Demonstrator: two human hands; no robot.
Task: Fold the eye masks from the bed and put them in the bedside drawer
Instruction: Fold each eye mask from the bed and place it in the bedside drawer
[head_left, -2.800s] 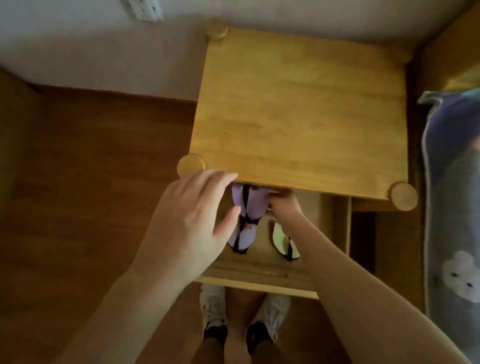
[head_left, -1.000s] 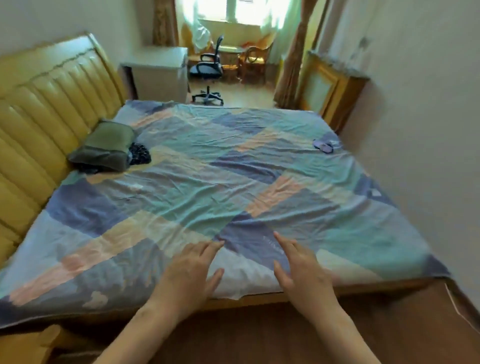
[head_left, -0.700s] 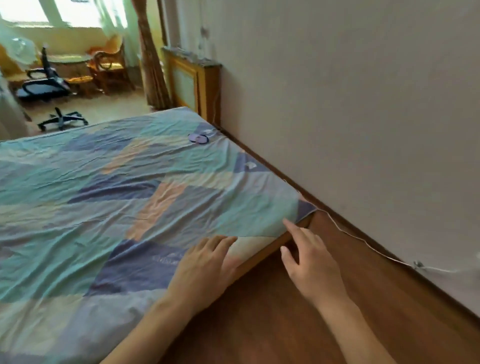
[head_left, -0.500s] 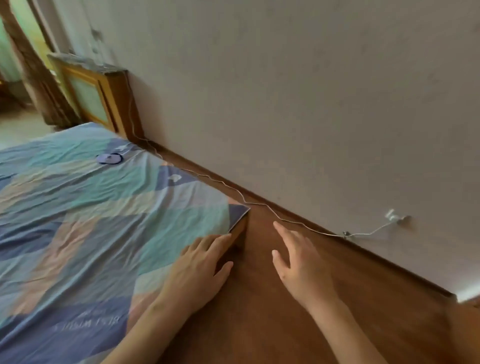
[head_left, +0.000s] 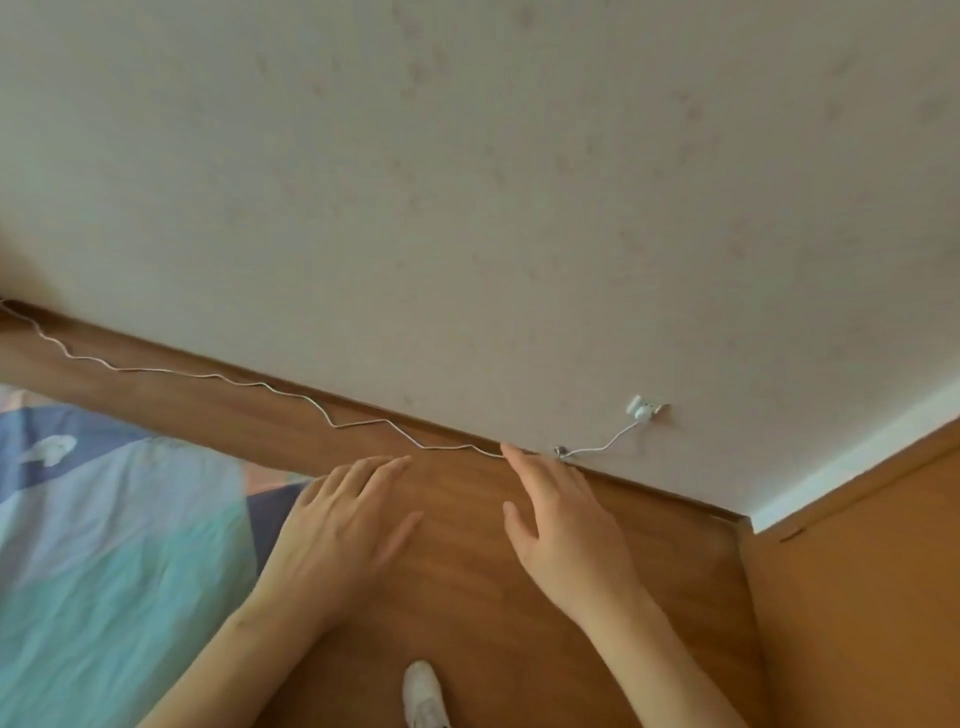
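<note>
Head view: both hands out in front, palms down, fingers spread, holding nothing. The left hand (head_left: 340, 525) hangs over the bed (head_left: 119, 545) at its near right corner, the right hand (head_left: 563, 525) over bare floor (head_left: 467, 597) by the wall (head_left: 467, 182), near a white cable (head_left: 234, 378). No eye mask in sight, no drawer either. Any mask left should lie leftward on the bed, so the left hand looks nearer; its long axis can't be judged.
</note>
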